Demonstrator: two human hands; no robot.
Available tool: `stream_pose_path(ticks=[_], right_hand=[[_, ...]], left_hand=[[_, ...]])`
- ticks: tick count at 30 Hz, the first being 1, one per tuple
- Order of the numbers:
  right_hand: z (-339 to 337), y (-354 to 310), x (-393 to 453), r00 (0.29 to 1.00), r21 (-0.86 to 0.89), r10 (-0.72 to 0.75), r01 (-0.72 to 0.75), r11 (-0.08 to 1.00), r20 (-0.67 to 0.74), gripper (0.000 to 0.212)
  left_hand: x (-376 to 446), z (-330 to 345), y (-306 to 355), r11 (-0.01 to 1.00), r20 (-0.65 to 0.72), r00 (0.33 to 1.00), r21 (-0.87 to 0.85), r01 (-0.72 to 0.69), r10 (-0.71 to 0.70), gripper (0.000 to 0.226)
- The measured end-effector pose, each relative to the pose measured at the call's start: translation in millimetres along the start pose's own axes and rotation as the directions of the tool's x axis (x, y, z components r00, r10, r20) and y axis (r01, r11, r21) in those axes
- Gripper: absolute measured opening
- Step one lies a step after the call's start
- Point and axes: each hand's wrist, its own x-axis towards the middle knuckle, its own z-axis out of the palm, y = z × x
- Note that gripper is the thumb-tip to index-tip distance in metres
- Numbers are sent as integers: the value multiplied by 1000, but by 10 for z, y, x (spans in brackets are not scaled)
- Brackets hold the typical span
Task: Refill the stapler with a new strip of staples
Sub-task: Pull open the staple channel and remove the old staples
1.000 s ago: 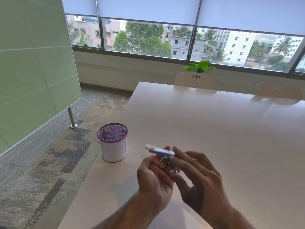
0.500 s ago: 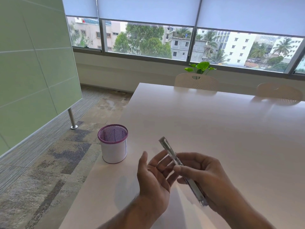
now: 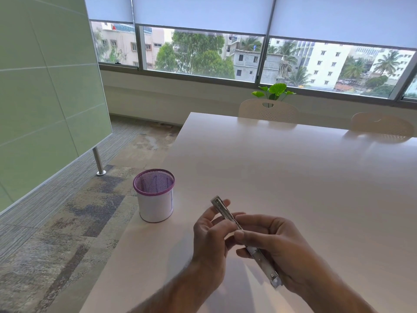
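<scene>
- While both hands sit low over the tabletop (image 3: 282,168), I see the stapler (image 3: 244,239) held in the air between them, a long thin metal bar slanting from upper left to lower right.
- My right hand (image 3: 278,249) is wrapped around its lower half, thumb pressing on top; my left hand (image 3: 211,238) pinches the upper end with curled fingers.
- I judge this as the opening step: getting the staple channel exposed. I cannot tell whether it is open yet.
- Next calls for a staple strip, and I see none in view.
- A purple-rimmed mesh cup (image 3: 155,195) stands near the left edge, apart from the hands; two chairs (image 3: 268,110) sit at the far side. Nothing blocks the work.
</scene>
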Motion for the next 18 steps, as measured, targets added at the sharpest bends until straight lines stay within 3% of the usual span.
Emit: stream_pose_path(ticks=[12, 18], right_hand=[[29, -1, -7, 1000, -22, -17, 17, 1000, -4, 38], [24, -15, -12, 1000, -21, -10, 9, 1000, -15, 39]], left_hand=[[-19, 31, 3, 998, -55, 997, 46, -49, 52, 51], [-20, 17, -5, 984, -46, 994, 150, -95, 103, 49]])
